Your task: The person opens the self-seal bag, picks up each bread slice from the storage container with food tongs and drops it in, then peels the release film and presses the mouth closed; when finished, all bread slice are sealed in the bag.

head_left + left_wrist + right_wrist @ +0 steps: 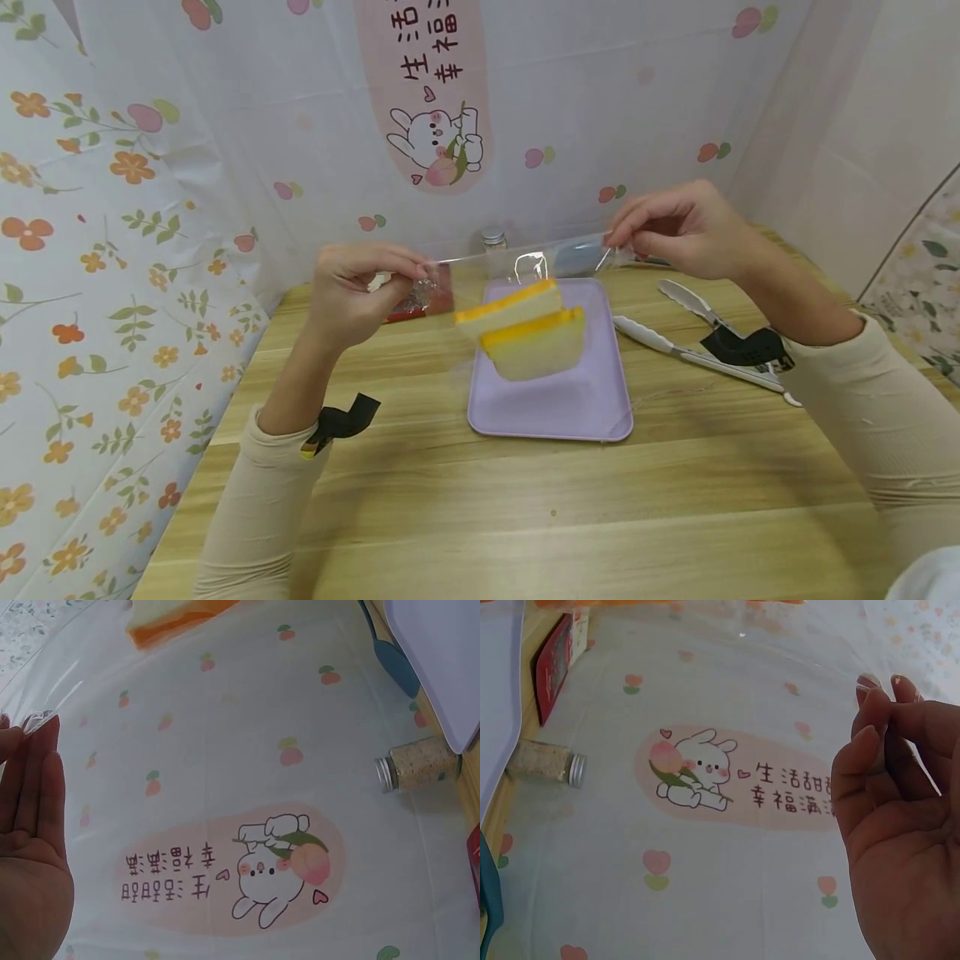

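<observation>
A clear plastic bag is stretched between both hands above the table. My left hand pinches its left corner between thumb and fingers; in the left wrist view, the fingertips of that hand hold gathered plastic. At the right corner, my right hand pinches the film between thumb and forefinger, also seen in the right wrist view as a hand. Two bread slices with yellow-orange crusts hang in the bag, an upper slice and a lower slice. Behind them lies a lilac tray.
White-handled tongs lie open to the right of the tray. A small jar with a metal lid stands at the back. A red package sits behind my left hand. Part of a blue utensil shows near the back edge. A patterned curtain closes off the back.
</observation>
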A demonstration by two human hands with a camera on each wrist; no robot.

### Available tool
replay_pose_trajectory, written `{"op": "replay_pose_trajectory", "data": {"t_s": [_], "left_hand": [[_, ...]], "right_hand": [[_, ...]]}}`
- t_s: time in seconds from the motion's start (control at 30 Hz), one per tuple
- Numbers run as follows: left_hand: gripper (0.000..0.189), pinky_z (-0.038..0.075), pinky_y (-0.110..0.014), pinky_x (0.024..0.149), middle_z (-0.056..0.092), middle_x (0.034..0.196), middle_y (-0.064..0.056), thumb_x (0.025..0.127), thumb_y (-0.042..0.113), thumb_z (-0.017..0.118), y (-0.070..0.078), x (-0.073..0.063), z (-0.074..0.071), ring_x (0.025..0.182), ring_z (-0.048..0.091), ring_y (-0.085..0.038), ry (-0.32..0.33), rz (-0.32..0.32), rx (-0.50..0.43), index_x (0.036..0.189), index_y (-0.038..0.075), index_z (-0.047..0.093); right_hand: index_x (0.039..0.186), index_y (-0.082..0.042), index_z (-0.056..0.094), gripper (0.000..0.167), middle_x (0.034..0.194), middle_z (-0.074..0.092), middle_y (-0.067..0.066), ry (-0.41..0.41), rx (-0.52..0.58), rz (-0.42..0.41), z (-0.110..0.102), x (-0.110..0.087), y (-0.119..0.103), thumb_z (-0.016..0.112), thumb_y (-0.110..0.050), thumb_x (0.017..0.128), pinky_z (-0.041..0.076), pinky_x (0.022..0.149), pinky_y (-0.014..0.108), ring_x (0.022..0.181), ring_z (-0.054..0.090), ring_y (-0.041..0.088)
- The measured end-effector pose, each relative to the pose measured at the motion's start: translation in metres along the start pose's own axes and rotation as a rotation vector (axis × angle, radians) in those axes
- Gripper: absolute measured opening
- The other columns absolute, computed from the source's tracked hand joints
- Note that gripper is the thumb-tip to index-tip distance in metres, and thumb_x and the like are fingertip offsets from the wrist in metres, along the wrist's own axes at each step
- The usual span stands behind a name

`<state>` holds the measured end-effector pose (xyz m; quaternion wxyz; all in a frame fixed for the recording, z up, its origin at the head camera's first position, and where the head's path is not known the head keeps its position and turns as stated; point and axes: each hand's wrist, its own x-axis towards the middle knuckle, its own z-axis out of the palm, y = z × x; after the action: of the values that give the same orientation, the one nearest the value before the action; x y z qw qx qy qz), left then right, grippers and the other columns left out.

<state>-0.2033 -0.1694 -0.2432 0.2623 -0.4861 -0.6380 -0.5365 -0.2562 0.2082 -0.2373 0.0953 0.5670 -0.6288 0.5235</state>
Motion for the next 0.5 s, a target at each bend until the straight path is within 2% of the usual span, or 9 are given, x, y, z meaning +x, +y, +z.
{"op": "replay_pose_trajectory", "data": {"t_s": [0.27, 0.5], "left_hand": [[0.02, 0.047, -0.02, 0.055, 0.075, 0.085, -0.007, 0.079, -0.023, 0.056, 0.002, 0.0032, -0.0006, 0.079, 0.072, -0.021, -0.014, -0.009, -0.009, 0.072, -0.011, 0.07], [0.033, 0.027, -0.02, 0.045, 0.074, 0.083, -0.006, 0.08, -0.023, 0.049, 0.004, 0.006, -0.0021, 0.071, 0.068, -0.015, -0.032, -0.002, 0.103, 0.071, -0.004, 0.074]], "right_hand": [[0.087, 0.017, 0.068, 0.018, 0.098, 0.073, 0.009, -0.023, 0.013, -0.017, -0.0046, 0.0009, 0.0002, 0.053, 0.027, 0.083, 0.053, 0.07, 0.017, 0.084, 0.065, 0.015], [0.087, 0.017, 0.069, 0.015, 0.097, 0.074, 0.009, -0.014, -0.024, -0.034, -0.0056, 0.0037, -0.0017, 0.056, 0.024, 0.086, 0.053, 0.074, 0.017, 0.088, 0.068, 0.015]]}}
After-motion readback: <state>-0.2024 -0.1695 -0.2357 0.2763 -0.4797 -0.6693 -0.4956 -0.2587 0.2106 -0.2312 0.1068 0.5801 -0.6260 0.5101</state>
